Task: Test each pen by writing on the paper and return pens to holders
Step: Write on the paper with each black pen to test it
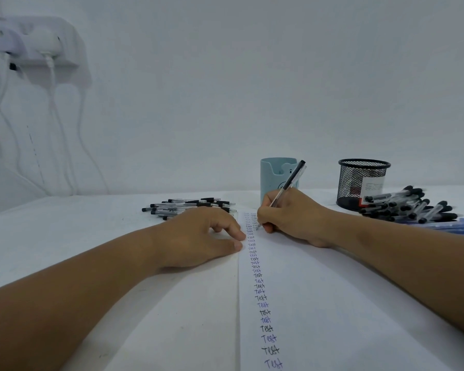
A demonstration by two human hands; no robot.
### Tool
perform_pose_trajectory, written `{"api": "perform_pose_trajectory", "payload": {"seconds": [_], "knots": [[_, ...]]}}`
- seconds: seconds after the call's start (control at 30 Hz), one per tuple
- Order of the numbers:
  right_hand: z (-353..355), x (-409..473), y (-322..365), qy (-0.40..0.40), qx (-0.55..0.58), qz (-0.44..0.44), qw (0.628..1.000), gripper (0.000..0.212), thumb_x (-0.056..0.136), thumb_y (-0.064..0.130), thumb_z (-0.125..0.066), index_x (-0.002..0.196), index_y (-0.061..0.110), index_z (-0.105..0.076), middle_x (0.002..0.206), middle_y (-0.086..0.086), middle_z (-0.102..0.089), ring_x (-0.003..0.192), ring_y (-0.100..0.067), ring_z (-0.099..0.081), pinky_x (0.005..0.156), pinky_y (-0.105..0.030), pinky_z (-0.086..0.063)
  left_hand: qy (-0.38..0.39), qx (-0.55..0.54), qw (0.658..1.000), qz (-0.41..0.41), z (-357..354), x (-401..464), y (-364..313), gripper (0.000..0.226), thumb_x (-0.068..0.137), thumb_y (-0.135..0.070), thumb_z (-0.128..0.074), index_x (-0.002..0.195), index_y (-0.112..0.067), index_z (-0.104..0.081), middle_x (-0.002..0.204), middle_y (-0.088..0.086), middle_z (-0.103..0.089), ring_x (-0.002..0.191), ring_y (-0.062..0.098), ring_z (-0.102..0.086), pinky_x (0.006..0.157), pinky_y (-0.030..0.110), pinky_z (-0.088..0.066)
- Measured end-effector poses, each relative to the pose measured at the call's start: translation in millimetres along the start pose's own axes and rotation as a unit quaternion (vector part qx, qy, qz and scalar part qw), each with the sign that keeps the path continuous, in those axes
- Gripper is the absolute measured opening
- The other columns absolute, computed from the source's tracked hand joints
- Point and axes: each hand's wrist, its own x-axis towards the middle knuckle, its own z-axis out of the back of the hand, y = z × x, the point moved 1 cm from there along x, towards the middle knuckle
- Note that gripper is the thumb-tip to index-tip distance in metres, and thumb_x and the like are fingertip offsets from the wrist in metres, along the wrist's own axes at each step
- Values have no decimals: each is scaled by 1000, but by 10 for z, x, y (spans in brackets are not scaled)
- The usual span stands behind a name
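Head view: right hand (292,218) pinches a pen (287,187), tip on paper (319,303); beside it, left hand (198,234) rests flat, fingers relaxed

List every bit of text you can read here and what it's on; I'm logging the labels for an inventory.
"Test", handwritten over and over in a column, in black and blue ink, on the paper; the topmost entries are too small to read.
Printed label on the mesh holder: too blurred to read.
Blue holder: only a face drawing, no words.
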Motion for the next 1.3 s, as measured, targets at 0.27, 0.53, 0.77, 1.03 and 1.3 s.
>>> {"api": "perform_pose_trajectory", "payload": {"seconds": [0.27, 0.53, 0.77, 1.03, 1.3], "knots": [[15, -10, 12, -1, -35, 5, 999, 16, 80, 18, -65, 65, 17, -62, 61, -1, -67, 53, -13, -47, 48, -21, -34, 4, 4, 1000, 0, -1, 0, 7, 12, 89, -39, -73, 101, -41, -76, 118, -28, -64, 116, -6, -54, 86, 9, -37], [16, 0, 12, -10, -49, 9, 999, 16, 78, 19, -64, 63, 16, -63, 62, -4, -67, 58, -15, -50, 57, -28, -40, 6, 9, 1000, -1, 6, -2, 0, 14, 89, -39, -73, 103, -39, -75, 119, -27, -63, 116, -7, -54, 85, 7, -37], [20, 6, 7, -21, -62, 12, 998, 17, 81, 20, -63, 64, 18, -62, 64, -4, -70, 58, -13, -52, 58, -27, -42, 7, 10, 1000, 1, 9, -9, -3, 13, 89, -40, -73, 102, -42, -75, 119, -28, -63, 116, -7, -54, 90, 12, -39], [10, 6, 7, -19, -51, 10, 998, 19, 80, 20, -63, 62, 15, -63, 59, 0, -66, 57, -14, -50, 57, -27, -40, 8, 6, 1000, 2, 9, -6, 3, 13, 89, -40, -72, 102, -41, -75, 120, -27, -63, 117, -6, -54, 90, 13, -39], [10, -9, 26, -30, -5, 11, 999, 18, 84, 13, -61, 66, 12, -59, 57, -5, -62, 47, -11, -46, 46, -19, -37, 4, 1, 1000, 6, 8, -16, 19, 14, 88, -41, -73, 102, -41, -76, 121, -30, -63, 116, -13, -53, 89, 10, -37]]}}
